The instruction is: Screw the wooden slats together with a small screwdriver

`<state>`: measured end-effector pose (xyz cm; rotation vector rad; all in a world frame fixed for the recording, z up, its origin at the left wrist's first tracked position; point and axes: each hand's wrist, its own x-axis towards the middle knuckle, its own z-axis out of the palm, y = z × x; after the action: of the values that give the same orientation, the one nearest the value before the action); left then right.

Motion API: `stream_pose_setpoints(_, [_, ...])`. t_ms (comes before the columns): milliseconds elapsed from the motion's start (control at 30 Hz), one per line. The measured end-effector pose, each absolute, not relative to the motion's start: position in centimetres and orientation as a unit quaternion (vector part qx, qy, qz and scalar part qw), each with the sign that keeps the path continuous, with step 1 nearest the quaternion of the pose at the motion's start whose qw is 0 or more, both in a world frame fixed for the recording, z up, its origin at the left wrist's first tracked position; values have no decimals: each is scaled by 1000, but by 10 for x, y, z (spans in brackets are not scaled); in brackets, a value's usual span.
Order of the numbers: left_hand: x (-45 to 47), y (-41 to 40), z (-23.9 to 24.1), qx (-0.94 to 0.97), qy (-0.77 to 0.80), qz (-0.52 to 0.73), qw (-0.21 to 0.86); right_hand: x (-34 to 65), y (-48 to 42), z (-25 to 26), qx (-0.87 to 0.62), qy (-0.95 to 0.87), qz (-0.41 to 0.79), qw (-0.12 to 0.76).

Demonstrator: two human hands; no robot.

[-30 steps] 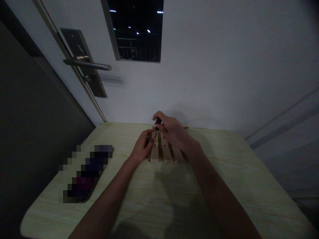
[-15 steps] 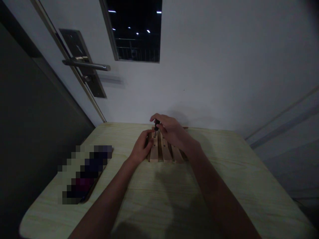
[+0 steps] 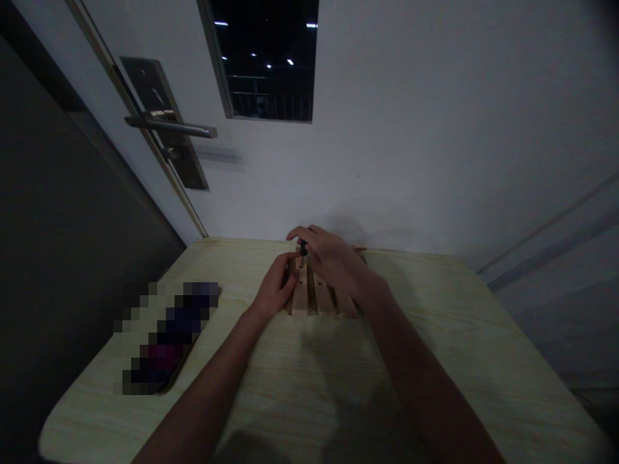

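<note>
A small slatted wooden piece [image 3: 300, 299] with dark screw holes lies at the far side of the table. My left hand [image 3: 276, 285] is wrapped round its left edge, thumb on the leftmost slat. Above that slat my right hand [image 3: 331, 258] grips a short screwdriver [image 3: 304, 248] with a dark handle. The screwdriver stands nearly upright, its metal shaft pointing down at the upper hole of the left slat. My right hand and wrist hide much of the piece's upper right part.
The pale wood-grain table [image 3: 290, 380] meets a white door [image 3: 411, 129] at its back edge. A phone-like dark object [image 3: 176, 335], pixelated, lies at the left. The door has a metal handle [image 3: 174, 125] and a dark window [image 3: 271, 71].
My right hand has shifted and turned slightly on the screwdriver, its fingers now lower over the handle. My left hand keeps its hold on the wooden piece.
</note>
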<state>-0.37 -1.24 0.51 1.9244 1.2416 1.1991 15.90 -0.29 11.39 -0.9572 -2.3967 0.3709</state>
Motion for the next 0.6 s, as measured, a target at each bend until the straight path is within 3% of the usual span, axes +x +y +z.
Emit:
stream_pose_setpoints(200, [-4,-14,9,719,466,440,270,156,-10,118,-342,-882,168,278])
stream_pose_setpoints(600, [-5,-12,5,719,452,446,283,153,-4,113,-413,-852,116,300])
